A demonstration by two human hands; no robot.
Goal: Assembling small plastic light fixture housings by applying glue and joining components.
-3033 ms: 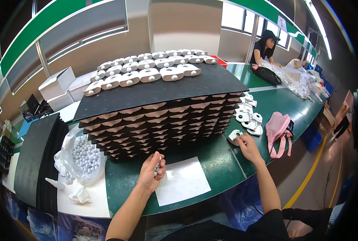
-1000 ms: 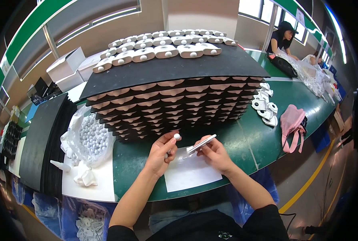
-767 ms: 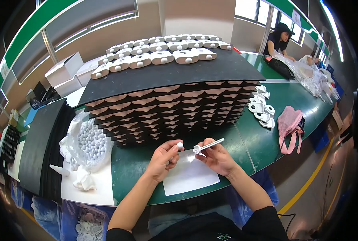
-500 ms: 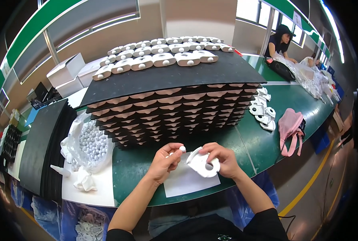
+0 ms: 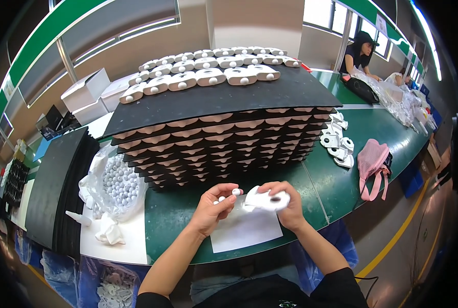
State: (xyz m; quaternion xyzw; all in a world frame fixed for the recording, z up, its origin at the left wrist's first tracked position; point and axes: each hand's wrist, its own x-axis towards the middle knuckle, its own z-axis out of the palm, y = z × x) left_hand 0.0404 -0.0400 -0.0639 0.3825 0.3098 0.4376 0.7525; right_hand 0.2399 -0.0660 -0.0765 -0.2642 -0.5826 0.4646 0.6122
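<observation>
My left hand (image 5: pixel 211 210) is closed on small white balls; one white ball (image 5: pixel 235 191) sits pinched at the fingertips, and others show within the curled fingers. In my right hand (image 5: pixel 289 206) is a white plastic part (image 5: pixel 273 199) with a round hole, somewhat smeared by motion. The part is held just right of the pinched ball, apart from it. Under both hands a white sheet of paper (image 5: pixel 247 235) lies on the green table (image 5: pixel 180 240). Left of my hands, a clear plastic bag (image 5: pixel 99 191) holds many more white balls (image 5: pixel 120 179).
Ahead stands a tall stack of black boards (image 5: pixel 224 141) with white parts between layers and rows of parts (image 5: pixel 206 78) on top. Loose white parts (image 5: pixel 337 141) and a pink bag (image 5: pixel 374 164) lie right. A glue bottle (image 5: pixel 78 218) is left; a co-worker (image 5: pixel 360 56) sits far right.
My right hand has turned the white part, so its holed face now appears flatter and higher. The left hand still pinches the ball, with more balls showing among its fingers.
</observation>
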